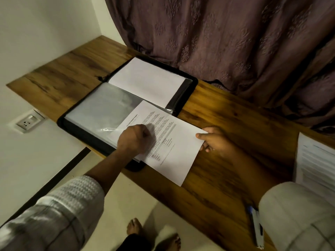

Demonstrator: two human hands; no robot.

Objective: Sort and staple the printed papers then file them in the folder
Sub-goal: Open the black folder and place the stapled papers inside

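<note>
Toward the near edge of the surface (226, 113), a printed paper (174, 142) lies slantwise, its headed end over the near right corner of an open black folder (76, 127) and its other end on the bare wood. The left hand (135, 137) rests on the headed end with its fingers curled into a fist; whether they pinch the sheet or anything under it cannot be told. The right hand (215, 140) pinches the sheet's far right corner, thumb on top and fingers beneath. The folder's near half shows a clear plastic sleeve (101, 105), and a blank white sheet (146, 80) lies on its far half. A stack of printed pages (317, 160) sits at the right edge of the surface, well apart from the hands, and a blue and white object (256, 227), too blurred to name, lies near the front edge beside the right sleeve. A patterned curtain (235, 42) hangs behind the surface.
</note>
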